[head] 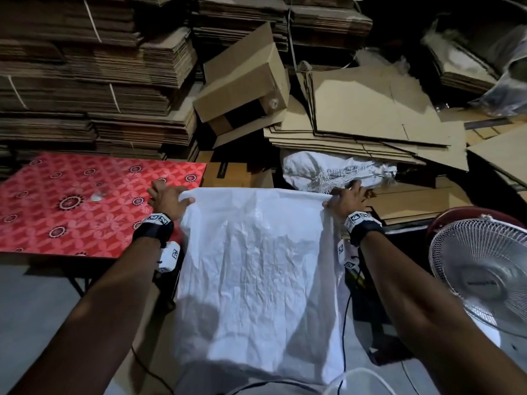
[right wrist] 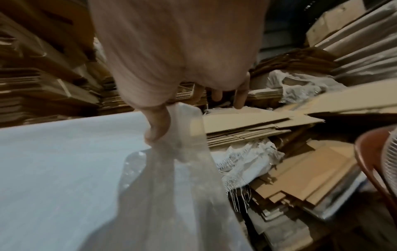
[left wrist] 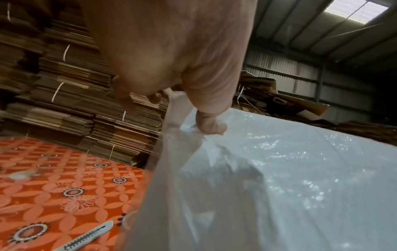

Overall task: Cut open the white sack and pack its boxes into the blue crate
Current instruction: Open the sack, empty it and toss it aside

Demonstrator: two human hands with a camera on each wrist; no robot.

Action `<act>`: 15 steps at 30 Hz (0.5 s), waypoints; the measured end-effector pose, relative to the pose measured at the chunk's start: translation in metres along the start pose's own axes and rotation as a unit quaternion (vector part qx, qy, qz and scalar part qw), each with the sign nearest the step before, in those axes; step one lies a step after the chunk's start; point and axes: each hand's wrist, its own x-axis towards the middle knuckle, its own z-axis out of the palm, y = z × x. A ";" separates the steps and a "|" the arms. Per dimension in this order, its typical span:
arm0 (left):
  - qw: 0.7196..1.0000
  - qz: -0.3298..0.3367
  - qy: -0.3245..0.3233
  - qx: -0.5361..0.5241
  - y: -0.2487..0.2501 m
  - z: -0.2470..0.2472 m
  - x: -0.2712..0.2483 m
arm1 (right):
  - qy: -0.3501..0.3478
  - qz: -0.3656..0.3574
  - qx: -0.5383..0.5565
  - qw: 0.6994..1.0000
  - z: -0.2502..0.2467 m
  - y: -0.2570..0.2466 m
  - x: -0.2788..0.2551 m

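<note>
Stacked cardboard (head: 94, 81) is filling the background behind the white sack (head: 256, 266), which is hanging flat and limp between the hands, beside the red bench (head: 71, 203). Left hand (head: 166, 199) and right hand (head: 349, 199) are each pinching a top corner. A cutter (left wrist: 86, 237) is lying on the bench, and a fan (head: 482, 275) is standing at the right.

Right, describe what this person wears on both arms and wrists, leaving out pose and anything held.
Both forearms are bare, with no sleeves and no gloves. The left hand has a black wrist strap topped by a white block printed with black square markers, and a white marker-covered camera box hangs beneath. The right hand wears a matching black strap with white marker blocks and a thin dark cable.
</note>
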 end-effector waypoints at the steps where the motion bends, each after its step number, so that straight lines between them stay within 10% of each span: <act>1: 1.000 0.008 0.007 -0.001 0.006 -0.001 -0.001 | -0.020 -0.019 -0.031 0.999 0.001 -0.006 -0.001; 10: 0.990 0.121 0.072 -0.025 0.056 -0.001 -0.021 | -0.245 -0.239 0.052 0.938 0.038 -0.084 -0.031; 15: 0.970 0.162 0.011 0.181 0.062 -0.024 -0.029 | -0.170 -0.234 0.022 0.957 0.035 -0.102 -0.038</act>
